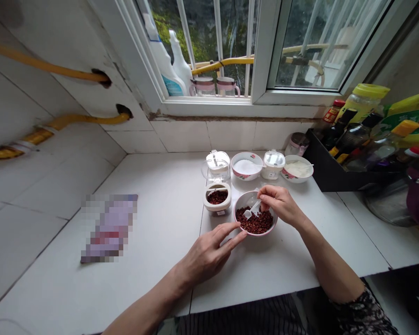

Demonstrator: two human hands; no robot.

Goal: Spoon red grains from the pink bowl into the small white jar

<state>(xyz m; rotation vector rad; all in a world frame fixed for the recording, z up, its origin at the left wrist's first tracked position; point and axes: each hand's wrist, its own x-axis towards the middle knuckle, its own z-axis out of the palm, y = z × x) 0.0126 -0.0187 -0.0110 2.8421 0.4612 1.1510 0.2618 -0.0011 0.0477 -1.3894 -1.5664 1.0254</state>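
A white bowl (274, 224) with a pink rim holds dark red dried peppercorns (260, 224). My right hand (277, 203) is closed on the handle of a small white plastic spoon (248, 213), whose head rests among the peppercorns. Fingers extended, my left hand (214, 251) touches the bowl's near left rim with its fingertips. Just left of the bowl stands an open seasoning jar (217, 199), partly filled with similar dark red peppercorns. Behind it is a clear jar with a white lid (218, 160).
Along the wall stand a bowl of white granules (246, 166), another white-lidded jar (273, 164) and a bowl of pale powder (298, 169). A black rack of bottles (330, 170) and a metal pot (387, 202) are at right. A blurred purple packet (111, 228) lies left.
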